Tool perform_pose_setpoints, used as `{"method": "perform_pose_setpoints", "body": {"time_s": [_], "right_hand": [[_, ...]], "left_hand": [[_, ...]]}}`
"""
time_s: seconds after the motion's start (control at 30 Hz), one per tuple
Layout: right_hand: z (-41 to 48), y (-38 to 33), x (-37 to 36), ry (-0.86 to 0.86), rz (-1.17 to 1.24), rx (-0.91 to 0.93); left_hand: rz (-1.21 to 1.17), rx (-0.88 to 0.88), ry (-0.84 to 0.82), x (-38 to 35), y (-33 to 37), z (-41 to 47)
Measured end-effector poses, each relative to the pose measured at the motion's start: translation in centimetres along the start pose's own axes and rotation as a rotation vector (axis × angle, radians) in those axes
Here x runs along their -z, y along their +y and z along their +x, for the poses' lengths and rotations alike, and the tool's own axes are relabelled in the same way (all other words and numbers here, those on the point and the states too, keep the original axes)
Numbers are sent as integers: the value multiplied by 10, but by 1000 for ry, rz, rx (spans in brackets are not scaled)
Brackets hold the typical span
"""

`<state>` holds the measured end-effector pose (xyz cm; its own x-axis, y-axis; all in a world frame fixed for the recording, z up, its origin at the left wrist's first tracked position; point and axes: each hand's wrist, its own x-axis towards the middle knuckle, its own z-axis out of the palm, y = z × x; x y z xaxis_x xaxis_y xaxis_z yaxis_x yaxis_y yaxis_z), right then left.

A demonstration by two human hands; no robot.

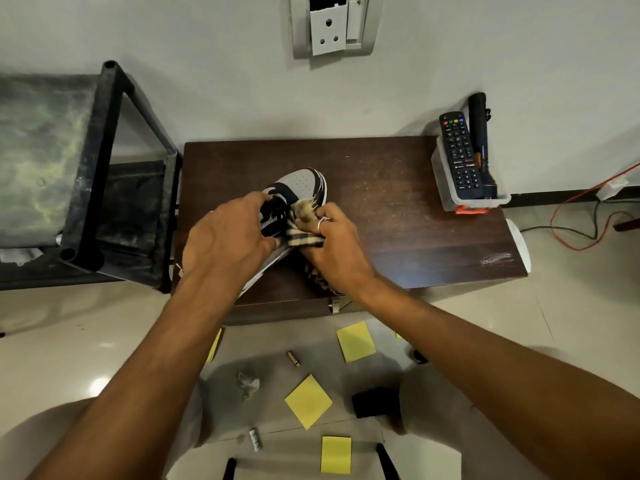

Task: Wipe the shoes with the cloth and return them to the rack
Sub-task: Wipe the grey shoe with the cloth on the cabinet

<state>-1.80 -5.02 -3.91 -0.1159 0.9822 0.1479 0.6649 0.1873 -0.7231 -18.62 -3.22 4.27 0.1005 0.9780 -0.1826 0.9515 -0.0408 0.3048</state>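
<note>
One sneaker in view, lying on the dark wood desk, toe pointing away from you, near the desk's left edge; no second shoe visible. Your left hand grips it over the lace and collar area, fingers curled down onto the upper. Your right hand, with a ring on one finger, pinches a bunched cloth against the sneaker's right side.

Judged step: wiping the side panel. Brace with the left hand so the shoe can't skid on the smooth wood; work short strokes heel to toe along the panel and the midsole edge; refold the cloth to a clean face when one gets dirty; tuck in the loose tail under your wrist so it won't drag grit off the desk. After that, probably rotate the shoe for the far side.

Materials: the sneaker is smooth leather-look, white with black overlays, a perforated toe box, a pale rubber sole strip; the cloth is soft woven check, beige and dark, with a frayed fringe. The desk top is scuffed and speckled with dust.

The rack stands just beside the desk on the left; black tube frame, mottled fabric shelves. A remote and a black torch stand in a clear tub at the desk's far right corner; yellow sticky notes lie on the floor.
</note>
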Motion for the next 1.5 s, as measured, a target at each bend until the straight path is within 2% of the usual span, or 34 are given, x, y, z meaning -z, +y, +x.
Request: {"method": "perform_pose_setpoints", "body": {"time_s": [0.07, 0.2, 0.27, 0.43, 0.5, 0.63, 0.77, 0.87, 0.97, 1.1, 1.17, 1.27, 1.37, 1.5], "right_hand": [[7, 6, 5, 3, -15, 42], [31, 29, 22, 114, -139, -100], [32, 28, 24, 146, -108, -144], [-3, 7, 1, -2, 0, 39], [2, 10, 3, -11, -17, 38], [21, 16, 11, 143, -60, -64], [-1, -5, -9, -4, 17, 53], [-3, 0, -4, -44, 31, 97], [8, 11, 6, -31, -105, 139], [28, 22, 18, 101, -189, 7], [31, 23, 21, 109, -202, -41], [20, 14, 12, 50, -80, -32], [1, 6, -4, -24, 13, 54], [3, 11, 2, -80, -90, 119]], "left_hand": [[-8, -3, -24, 1, -3, 1], [-14, -24, -36, 1, -6, 1], [-12, -18, -26, 1, -6, 0], [-23, -12, -17, 0, -6, 2], [-37, -11, -24, -1, -6, 3], [-40, -8, -31, -2, -9, 3], [-38, -23, -15, -4, -10, 3], [-30, -28, -9, -4, -10, 5], [-42, -23, -24, -5, -12, 6], [-50, -23, -31, -3, -12, 4], [-52, -25, -31, -3, -11, 3], [-49, -20, -26, -4, -11, 4], [-43, -11, -10, -3, -10, 5], [-47, -14, -24, -4, -9, 5]]}}
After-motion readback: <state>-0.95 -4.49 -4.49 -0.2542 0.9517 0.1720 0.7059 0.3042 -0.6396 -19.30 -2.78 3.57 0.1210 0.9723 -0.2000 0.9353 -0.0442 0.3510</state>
